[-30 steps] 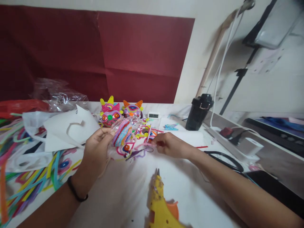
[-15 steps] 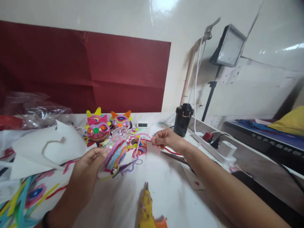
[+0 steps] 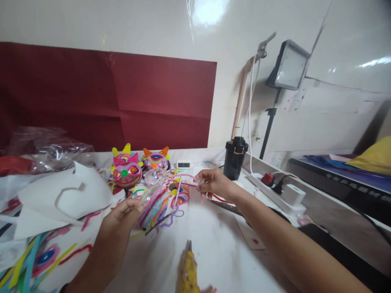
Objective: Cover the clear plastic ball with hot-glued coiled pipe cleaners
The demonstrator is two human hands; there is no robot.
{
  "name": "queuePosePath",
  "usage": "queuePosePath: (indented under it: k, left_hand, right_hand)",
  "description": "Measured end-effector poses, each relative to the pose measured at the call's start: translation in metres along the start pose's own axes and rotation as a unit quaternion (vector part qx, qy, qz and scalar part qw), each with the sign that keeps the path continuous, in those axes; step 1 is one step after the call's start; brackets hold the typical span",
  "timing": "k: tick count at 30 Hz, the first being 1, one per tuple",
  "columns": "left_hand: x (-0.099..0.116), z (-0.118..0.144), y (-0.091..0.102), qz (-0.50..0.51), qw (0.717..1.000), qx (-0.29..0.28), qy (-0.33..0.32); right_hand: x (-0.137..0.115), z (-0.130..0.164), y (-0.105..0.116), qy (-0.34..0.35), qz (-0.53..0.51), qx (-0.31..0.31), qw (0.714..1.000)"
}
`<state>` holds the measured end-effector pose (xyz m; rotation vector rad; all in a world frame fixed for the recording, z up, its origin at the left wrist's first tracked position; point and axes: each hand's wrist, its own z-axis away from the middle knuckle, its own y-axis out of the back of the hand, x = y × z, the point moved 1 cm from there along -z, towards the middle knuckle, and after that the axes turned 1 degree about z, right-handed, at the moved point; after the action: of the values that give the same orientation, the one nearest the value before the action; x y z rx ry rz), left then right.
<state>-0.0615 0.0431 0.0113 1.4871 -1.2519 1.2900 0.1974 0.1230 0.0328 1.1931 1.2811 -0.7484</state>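
My left hand (image 3: 120, 217) holds a clear plastic ball wrapped in coloured pipe cleaners (image 3: 152, 202) just above the white table (image 3: 220, 252). To its right, my right hand (image 3: 214, 184) pinches a pink pipe cleaner strand (image 3: 187, 179) that runs back toward the ball. Two finished pipe-cleaner masks, one pink (image 3: 126, 171) and one with orange ears (image 3: 156, 158), stand behind the ball. A yellow glue gun (image 3: 188, 270) lies at the near edge, nozzle pointing away from me.
Loose pipe cleaners (image 3: 33, 260) and white paper sheets (image 3: 61, 195) cover the left side. A black cup (image 3: 234, 158), a small digital clock (image 3: 183, 165), a power strip (image 3: 276, 189) with cables and a lamp stand (image 3: 270, 122) sit at the right. Red paper covers the wall behind.
The camera tilted up, so everything sits lower in view. My right hand lifted and drew the pink strand out to the right. My left hand kept hold of the ball.
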Motion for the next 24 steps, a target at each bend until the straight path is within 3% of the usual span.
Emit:
queuePosePath:
  k: [15, 24]
  left_hand:
    - [0.01, 0.004, -0.005, 0.002, 1.0, 0.028, 0.014]
    - [0.007, 0.002, -0.002, 0.0, 1.0, 0.022, -0.004]
  right_hand:
    - [-0.001, -0.001, 0.009, -0.058, -0.103, -0.029, 0.993]
    - [-0.003, 0.0, 0.009, -0.032, -0.058, -0.016, 0.998]
